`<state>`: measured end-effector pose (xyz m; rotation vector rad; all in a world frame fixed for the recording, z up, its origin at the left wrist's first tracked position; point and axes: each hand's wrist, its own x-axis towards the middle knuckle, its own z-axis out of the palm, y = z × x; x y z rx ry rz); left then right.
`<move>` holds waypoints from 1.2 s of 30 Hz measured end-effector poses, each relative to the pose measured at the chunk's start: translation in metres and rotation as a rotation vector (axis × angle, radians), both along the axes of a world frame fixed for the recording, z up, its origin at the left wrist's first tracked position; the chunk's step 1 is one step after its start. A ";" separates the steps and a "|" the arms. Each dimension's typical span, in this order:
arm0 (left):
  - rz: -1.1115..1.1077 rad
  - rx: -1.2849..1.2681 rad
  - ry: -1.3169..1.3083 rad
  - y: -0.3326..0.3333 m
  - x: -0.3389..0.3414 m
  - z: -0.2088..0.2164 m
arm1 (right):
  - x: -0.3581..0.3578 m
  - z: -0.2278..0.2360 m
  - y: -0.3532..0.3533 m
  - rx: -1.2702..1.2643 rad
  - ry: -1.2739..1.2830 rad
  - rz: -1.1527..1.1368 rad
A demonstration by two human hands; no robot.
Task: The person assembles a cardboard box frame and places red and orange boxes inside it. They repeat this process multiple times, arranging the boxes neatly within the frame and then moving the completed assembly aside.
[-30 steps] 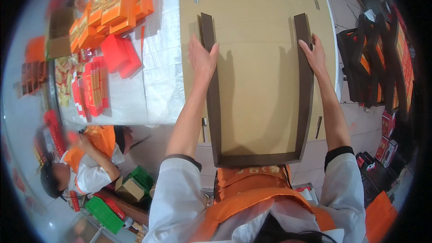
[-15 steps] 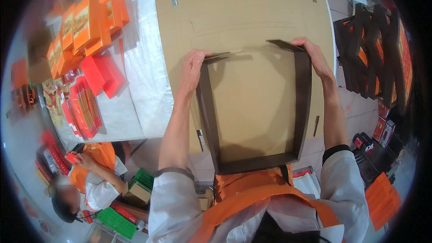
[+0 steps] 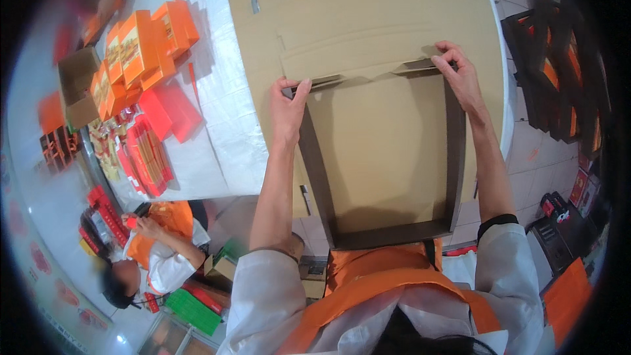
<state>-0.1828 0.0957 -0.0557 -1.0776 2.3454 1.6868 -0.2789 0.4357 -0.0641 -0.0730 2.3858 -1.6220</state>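
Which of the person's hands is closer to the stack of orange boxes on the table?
Left. The left hand grips the brown tray's left corner, nearer the orange boxes; the right hand holds the far right corner.

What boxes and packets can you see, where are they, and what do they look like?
Big flat brown cardboard box with dark brown edges: on the table, held at its far corners by the left hand and right hand.
Orange rectangular boxes: stacked at the table's left.
Flat red packets: piled below them.
Open brown carton: far left.
Green box: lower left, on the floor.
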 end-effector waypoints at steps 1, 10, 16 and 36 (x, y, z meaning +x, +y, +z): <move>0.013 0.013 -0.035 0.000 -0.001 0.002 | 0.000 -0.001 -0.001 0.019 0.010 -0.007; -0.082 0.129 0.167 -0.004 -0.010 -0.001 | -0.001 0.005 -0.003 -0.118 -0.178 -0.174; -0.169 -0.028 0.454 -0.003 0.007 -0.012 | 0.012 -0.007 0.005 -0.089 0.078 -0.098; -0.745 -0.529 0.640 -0.018 0.035 0.009 | 0.016 0.001 0.028 0.097 0.412 0.348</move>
